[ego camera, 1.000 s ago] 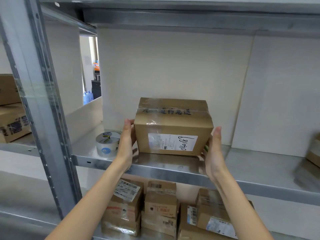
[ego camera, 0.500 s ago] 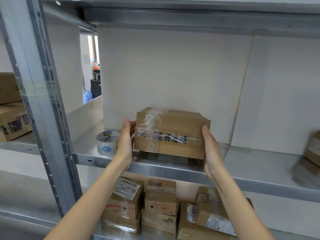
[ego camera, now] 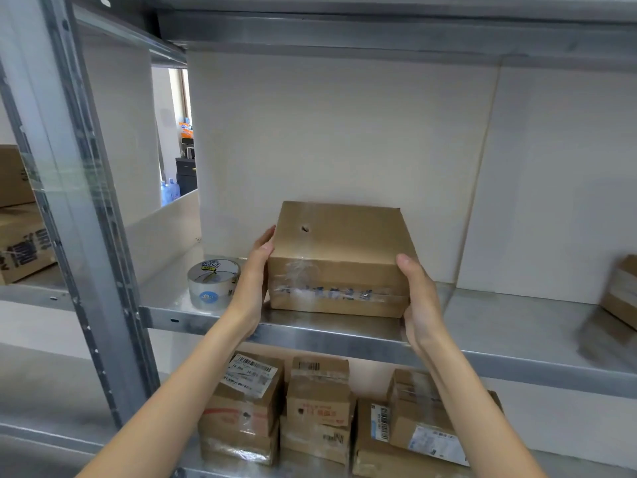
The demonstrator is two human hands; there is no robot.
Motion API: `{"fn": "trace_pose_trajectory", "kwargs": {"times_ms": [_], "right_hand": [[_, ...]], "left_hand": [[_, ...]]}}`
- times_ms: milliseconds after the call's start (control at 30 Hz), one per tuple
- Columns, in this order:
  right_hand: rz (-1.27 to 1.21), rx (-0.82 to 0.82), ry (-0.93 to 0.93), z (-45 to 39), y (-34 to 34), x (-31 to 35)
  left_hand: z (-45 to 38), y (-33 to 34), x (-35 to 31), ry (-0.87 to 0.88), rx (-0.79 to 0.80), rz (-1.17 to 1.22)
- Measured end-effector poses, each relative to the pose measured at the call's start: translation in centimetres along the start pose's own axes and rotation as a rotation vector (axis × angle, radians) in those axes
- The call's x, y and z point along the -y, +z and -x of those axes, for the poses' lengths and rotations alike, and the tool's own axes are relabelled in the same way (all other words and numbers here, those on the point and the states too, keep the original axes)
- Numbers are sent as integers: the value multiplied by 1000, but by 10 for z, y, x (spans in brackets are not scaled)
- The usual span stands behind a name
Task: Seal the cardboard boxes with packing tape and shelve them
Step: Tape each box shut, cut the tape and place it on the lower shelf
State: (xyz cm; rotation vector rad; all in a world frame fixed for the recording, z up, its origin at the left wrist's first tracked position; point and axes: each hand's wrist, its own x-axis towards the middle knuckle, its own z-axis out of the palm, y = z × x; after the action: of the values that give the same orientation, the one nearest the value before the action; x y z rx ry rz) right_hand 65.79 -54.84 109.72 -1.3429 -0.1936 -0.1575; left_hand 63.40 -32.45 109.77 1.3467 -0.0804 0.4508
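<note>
A brown cardboard box (ego camera: 339, 250) sits on the metal shelf (ego camera: 482, 326), its front face crossed by clear tape with blue print. A small hole shows in its top face. My left hand (ego camera: 255, 270) grips the box's left side, fingers curled round the upper left edge. My right hand (ego camera: 418, 301) holds the right front corner, thumb up along the edge. A roll of packing tape (ego camera: 213, 283) stands on the shelf just left of my left wrist.
Several taped, labelled boxes (ego camera: 317, 408) crowd the shelf below. Another box (ego camera: 622, 291) lies at the far right of the same shelf. A steel upright (ego camera: 89, 208) rises at the left, with more cartons (ego camera: 20, 243) beyond it. White panels back the shelf.
The box has been rolled backwards: its white label face went down, the taped face now faces me, and it rests flat on the shelf. Both hands stayed on its sides.
</note>
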Motion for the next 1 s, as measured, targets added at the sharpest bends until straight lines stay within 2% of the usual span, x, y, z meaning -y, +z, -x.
{"fn": "trace_pose_trajectory", "kwargs": {"times_ms": [167,300,600,733,900,1000], "right_hand": [[-42,48,16,-2,-7,-4],[22,65,-67,-2,-5,-5],[118,78,-140,1,-4,-3],[45,65,-143,2,-3,1],[80,-26,-203,9,0,3],[83,-25,-198,11,0,3]], "left_hand": [[2,-2,2,50,65,-63],[1,-2,4,116,98,-174],[0,-2,4,93,97,-125],[-1,-3,3,89,64,-131],[-2,-6,-4,41,4,-46],[-3,-10,-11,7,-62,-60]]}}
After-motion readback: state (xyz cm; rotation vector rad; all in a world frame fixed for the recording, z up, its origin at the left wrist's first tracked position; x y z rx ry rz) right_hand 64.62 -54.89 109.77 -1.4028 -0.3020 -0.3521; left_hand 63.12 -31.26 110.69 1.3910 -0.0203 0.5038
